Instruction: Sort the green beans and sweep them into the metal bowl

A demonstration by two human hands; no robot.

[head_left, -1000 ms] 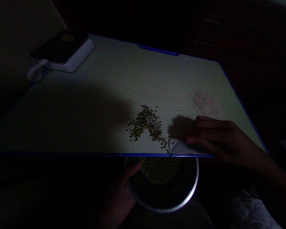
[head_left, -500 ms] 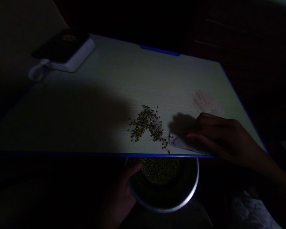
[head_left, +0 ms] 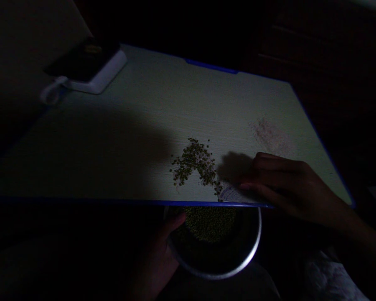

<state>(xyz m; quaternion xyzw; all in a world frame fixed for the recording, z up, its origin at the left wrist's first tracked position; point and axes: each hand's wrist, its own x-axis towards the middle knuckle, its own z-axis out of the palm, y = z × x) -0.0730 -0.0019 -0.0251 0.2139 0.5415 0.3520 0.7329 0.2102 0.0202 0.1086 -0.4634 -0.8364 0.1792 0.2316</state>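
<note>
My left hand (head_left: 164,251) grips the left side of a round metal bowl (head_left: 252,255), its thumb over the rim. Small green beans (head_left: 211,223), like mung beans, lie inside; the board's front edge hides the bowl's far side. Above it, on the pale blue-edged board (head_left: 200,100), spreads a loose patch of the same beans (head_left: 191,161) with pale bits among them. My right hand (head_left: 282,179) is closed on a thin, pale printed card or folded paper (head_left: 235,195). That piece lies low along the board's front edge, its left end against the nearest beans.
A patch of pinkish-white crumbs or powder (head_left: 271,136) lies on the board beyond my right hand. At the far left corner stands a white device with a dark top (head_left: 103,77), a pale looped strap (head_left: 53,90) beside it. The surroundings are very dark.
My right hand has shifted slightly left and toward the front edge with the card, whose tip has come up to the beans. My left hand and the bowl look unmoved.
</note>
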